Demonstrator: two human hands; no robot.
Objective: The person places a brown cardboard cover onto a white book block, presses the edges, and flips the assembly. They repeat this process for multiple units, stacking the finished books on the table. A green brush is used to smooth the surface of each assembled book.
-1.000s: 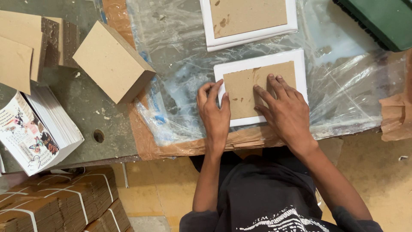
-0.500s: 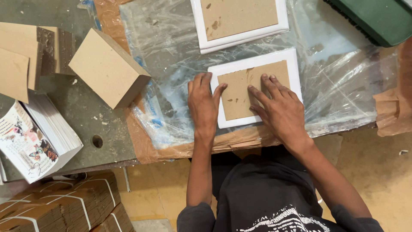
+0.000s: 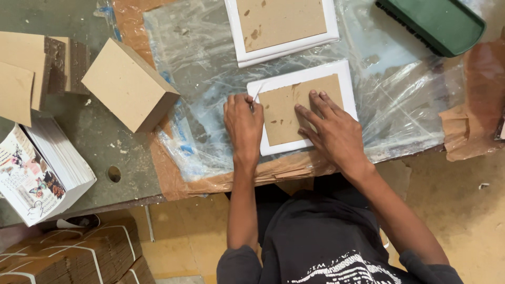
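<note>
A white picture frame (image 3: 344, 79) lies face down on clear plastic sheeting, with a brown backing board (image 3: 284, 113) set into it. My right hand (image 3: 331, 131) rests flat on the board, fingers spread. My left hand (image 3: 243, 123) is at the frame's left edge, fingers curled against the edge of the board near the frame's upper left corner. Whether they pinch something small there is unclear. A second white frame (image 3: 284, 46) with its own brown backing lies just beyond.
A stack of brown boards (image 3: 129, 84) sits to the left on the grey table (image 3: 100, 142). More boards (image 3: 23, 73) and a pile of printed sheets (image 3: 39, 173) lie far left. A green tray (image 3: 431, 23) is top right. Cardboard bundles (image 3: 68, 255) stand on the floor.
My left hand has shifted from lying flat beside the board to curling its fingers at the frame's left edge. The right hand stays flat on the board.
</note>
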